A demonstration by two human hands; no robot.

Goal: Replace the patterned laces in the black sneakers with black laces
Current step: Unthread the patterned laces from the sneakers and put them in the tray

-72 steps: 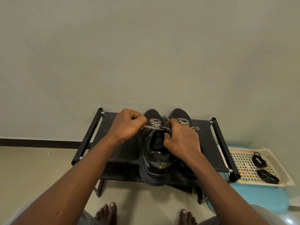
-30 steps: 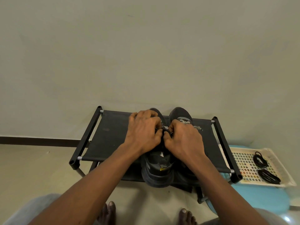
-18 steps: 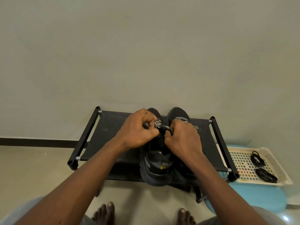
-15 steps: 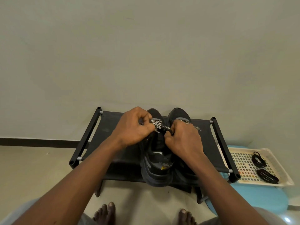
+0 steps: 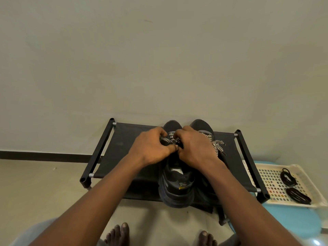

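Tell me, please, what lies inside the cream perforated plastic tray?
In the cream perforated tray lie two coils of black lace, the far coil and the near coil. The black rack frame hides part of the tray's left side; the coloured patches beneath its holes are unclear.

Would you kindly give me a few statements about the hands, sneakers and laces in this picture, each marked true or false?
1. The left hand and right hand both pinch the patterned lace of the left-side sneaker. True.
2. The black laces lie on the rack beside the sneakers. False: both bundles lie in the cream tray to the right of the rack.
3. Both sneakers stand on the black rack. True.
4. The right-side sneaker has no lace. False: a second lace, also patterned, crosses it and trails onto the rack.
5. The person wears shoes. False: bare toes show at the bottom of the picture.
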